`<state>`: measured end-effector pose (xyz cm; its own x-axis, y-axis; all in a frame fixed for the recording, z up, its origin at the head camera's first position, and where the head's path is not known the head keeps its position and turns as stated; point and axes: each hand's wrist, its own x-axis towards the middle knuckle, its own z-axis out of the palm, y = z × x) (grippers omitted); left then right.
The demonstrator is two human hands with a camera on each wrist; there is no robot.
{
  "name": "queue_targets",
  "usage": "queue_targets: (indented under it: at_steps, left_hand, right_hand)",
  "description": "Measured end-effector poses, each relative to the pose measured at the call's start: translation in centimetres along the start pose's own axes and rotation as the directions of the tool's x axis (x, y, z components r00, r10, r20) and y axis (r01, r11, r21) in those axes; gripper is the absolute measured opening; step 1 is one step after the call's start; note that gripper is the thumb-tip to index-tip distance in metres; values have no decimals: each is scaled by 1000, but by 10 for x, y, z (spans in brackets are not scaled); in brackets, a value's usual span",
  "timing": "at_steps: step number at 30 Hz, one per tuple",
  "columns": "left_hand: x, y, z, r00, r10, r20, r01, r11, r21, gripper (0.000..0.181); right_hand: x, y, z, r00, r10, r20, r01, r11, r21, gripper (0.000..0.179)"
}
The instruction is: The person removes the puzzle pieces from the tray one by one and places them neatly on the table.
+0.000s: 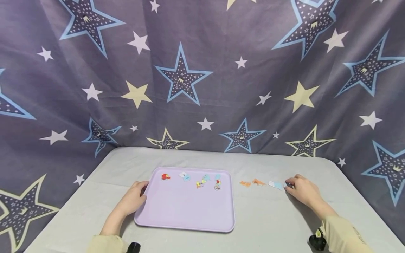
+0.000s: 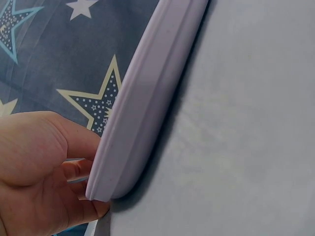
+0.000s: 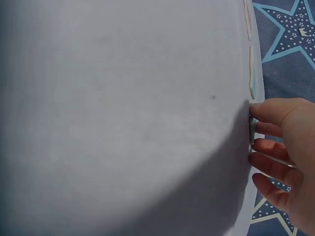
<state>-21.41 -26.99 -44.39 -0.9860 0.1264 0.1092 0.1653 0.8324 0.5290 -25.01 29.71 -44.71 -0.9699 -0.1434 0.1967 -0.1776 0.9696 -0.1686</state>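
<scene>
At its left edge, the lilac tray is gripped by my left hand. The thumb lies against the rim in the left wrist view, with the other fingers partly hidden behind it. To the right of the tray, my right hand pinches a small flat puzzle-like piece low at the table, most of it covered by the fingers. Just left of those fingers lies a white and light-blue piece. Two orange pieces lie further left in the same row.
Along the tray's far side lie a red piece, a white and blue piece, and several colourful pieces, some joined or touching. A pale cloth covers the table. Behind it hangs a star-patterned curtain.
</scene>
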Motion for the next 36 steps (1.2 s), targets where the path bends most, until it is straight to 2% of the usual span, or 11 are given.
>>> queue_targets:
  at_steps: [4,10,18,26,32,36]
  left_hand:
    - [1,0,0,1000,5,-1,-5,1000,7,47]
    - [0,2,0,1000,13,-9,-13,1000,5,47]
    - [0,3,-1,1000,8,-8,-9,1000,-4,47]
    - [0,3,0,1000,13,-13,-13,1000,-10,47]
    - [1,0,1,1000,13,-20,-13,1000,-11,48]
    - [1,1,1,1000,19,-20,-20,1000,-10,47]
  right_hand:
    - [-1,-2,0,1000,2,8,-2,1000,15,28]
    - [7,-20,-2,997,-52,-54,54,997,53,27]
    - [21,-64,-1,983,-145,-109,151,987,50,24]
    - [31,-111,5,976,-184,-117,196,975,100,24]
    - [40,-141,10,964,-221,-150,240,963,121,23]
    - [43,-160,14,966,-228,-123,244,960,138,28]
